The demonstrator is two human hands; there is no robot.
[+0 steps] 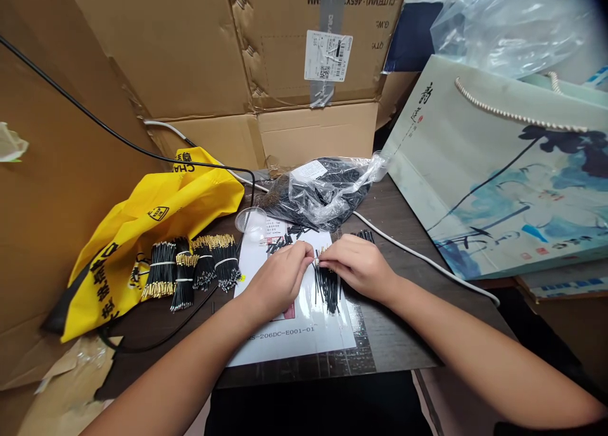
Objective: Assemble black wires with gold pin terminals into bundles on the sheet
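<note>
1. Wires (329, 290), loose and black, lie on the right side of the printed sheet (304, 341), long axis running near to far, lower ends toward the person.
2. Tabletop (399, 334) spreads right of the sheet; its front edge runs just nearer.
3. Left hand (285, 272) and right hand (358, 266) nearly meet above the sheet, fingertips pinched on a small pale piece (316, 260) beside the wires' far ends.

Hands: the left hand (280, 274) and the right hand (358, 265) are bare.
Forearms: the left forearm (190, 360), at 7 o'clock, and the right forearm (465, 341), at 4 o'clock, are bare and slender.
Clothing: plain black cloth (316, 404) shows at 6 o'clock.
Black edge: a dark sliver (517, 429) shows at 5 o'clock, its kind unclear.
</note>
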